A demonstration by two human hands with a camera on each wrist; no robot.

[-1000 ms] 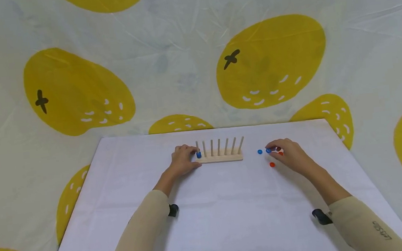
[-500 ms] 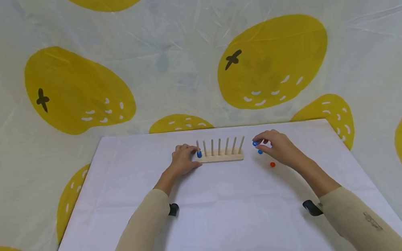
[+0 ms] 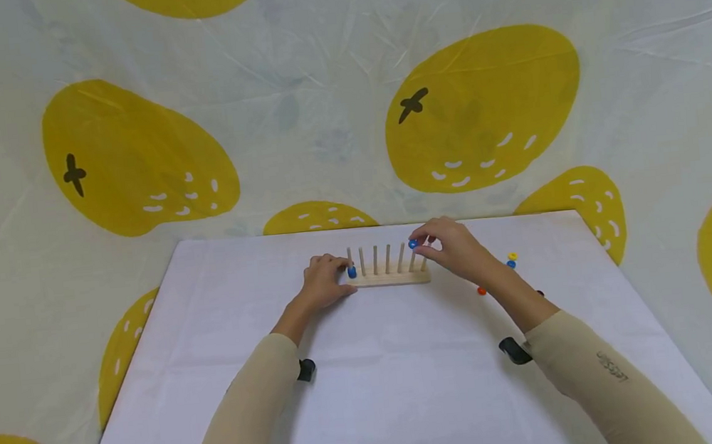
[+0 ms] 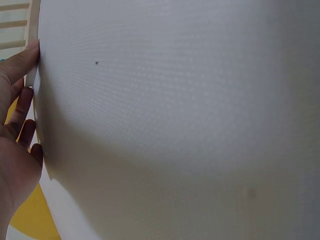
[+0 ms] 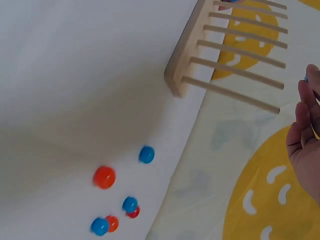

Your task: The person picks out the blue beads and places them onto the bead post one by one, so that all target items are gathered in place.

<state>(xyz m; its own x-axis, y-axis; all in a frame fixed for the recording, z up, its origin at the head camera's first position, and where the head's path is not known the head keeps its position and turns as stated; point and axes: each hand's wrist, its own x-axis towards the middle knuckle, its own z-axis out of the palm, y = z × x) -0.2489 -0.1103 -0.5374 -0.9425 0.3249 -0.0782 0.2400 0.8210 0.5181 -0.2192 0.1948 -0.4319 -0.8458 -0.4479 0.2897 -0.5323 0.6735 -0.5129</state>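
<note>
A pale wooden peg rack point(image 3: 394, 280) with a row of several upright pegs stands toward the back of the table. At its left end, my left hand point(image 3: 323, 284) grips the base, thumb in front and fingers behind; the thumb also shows on the base edge point(image 4: 32, 30) in the left wrist view. Blue beading point(image 3: 351, 272) sits low on the leftmost peg; how many pieces, I cannot tell. My right hand point(image 3: 455, 247) pinches a blue bead point(image 3: 412, 244) between thumb and fingertips, near the tops of the right-hand pegs. In the right wrist view that hand point(image 5: 307, 140) mostly hides the bead.
Loose beads lie right of the rack: an orange-red bead point(image 3: 481, 291), a yellow bead point(image 3: 512, 255), a blue bead point(image 3: 512, 264) and a dark one point(image 3: 540, 293) partly behind the right forearm. A white cloth point(image 3: 385, 391) covers the table; a fruit-print curtain point(image 3: 319, 111) hangs behind.
My right hand has lifted a blue bead from among the loose beads and carried it left to the right-hand pegs. The left hand and rack have stayed in place.
</note>
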